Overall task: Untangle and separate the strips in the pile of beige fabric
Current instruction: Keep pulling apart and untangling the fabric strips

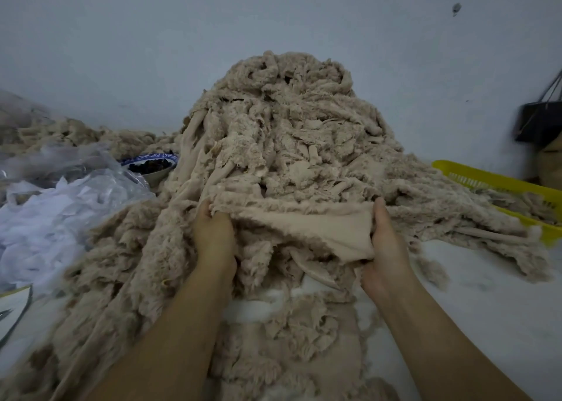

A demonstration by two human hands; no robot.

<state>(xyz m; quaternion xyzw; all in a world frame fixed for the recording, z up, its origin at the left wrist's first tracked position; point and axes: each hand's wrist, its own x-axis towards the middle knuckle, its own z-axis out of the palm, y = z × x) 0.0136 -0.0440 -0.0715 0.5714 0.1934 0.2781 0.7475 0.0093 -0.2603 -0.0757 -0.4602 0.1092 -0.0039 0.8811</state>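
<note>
1. The pile of beige fabric (pixel 289 132) is heaped high against a pale wall (pixel 121 50), and its fleecy, tangled strips are spread forward and to both sides over a white work surface (pixel 486 294).
2. At the near foot of the pile, one broad strip (pixel 307 227) is held up between two bare hands, with its smooth backing turned toward the camera and its fluffy edge along the top.
3. The strip's left end is gripped by the left hand (pixel 214 233); the fingers are curled into the fabric and are partly hidden by it.
4. The strip's right end is gripped by the right hand (pixel 384 248), with the thumb laid over the smooth side and the fingers tucked behind the cloth.
5. The rest of the strip is seen to run back into the pile, so where it ends cannot be told.
6. Left of the pile, a clear plastic bag (pixel 60 218) filled with white scraps is seen.
7. Between that bag and the pile, a blue-and-white bowl (pixel 152 166) with dark contents is set.
8. Right of the pile, a yellow plastic basket (pixel 486 181) is placed, and beige strips are draped into it.
9. Farther right of the pile, a dark bag (pixel 538 120) is hung against the wall.
</note>
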